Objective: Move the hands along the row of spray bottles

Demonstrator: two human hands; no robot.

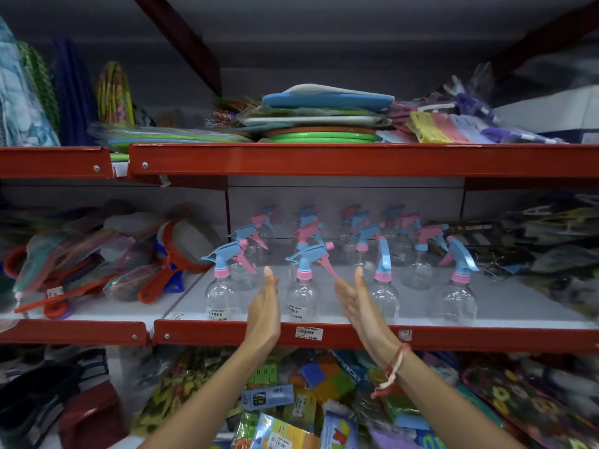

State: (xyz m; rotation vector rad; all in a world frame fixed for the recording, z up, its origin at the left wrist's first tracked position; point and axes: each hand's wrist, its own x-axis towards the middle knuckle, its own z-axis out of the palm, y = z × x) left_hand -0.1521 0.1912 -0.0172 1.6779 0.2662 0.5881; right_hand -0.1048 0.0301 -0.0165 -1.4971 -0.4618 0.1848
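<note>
Flanking a clear spray bottle (303,286) on the middle shelf (227,333), the left hand (264,314) and right hand (358,307) are raised with fingers straight, holding nothing. "35.00" is read on its sticker; more bottles are ranked behind.

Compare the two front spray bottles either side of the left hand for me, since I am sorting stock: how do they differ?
The far-left bottle stands left of the left hand; the middle bottle stands between that hand and the right hand. The far-left bottle's label sits lower, at the shelf edge; the middle bottle's sits higher. Both are clear, with blue triggers, pink collars and nozzles pointing left.
</note>
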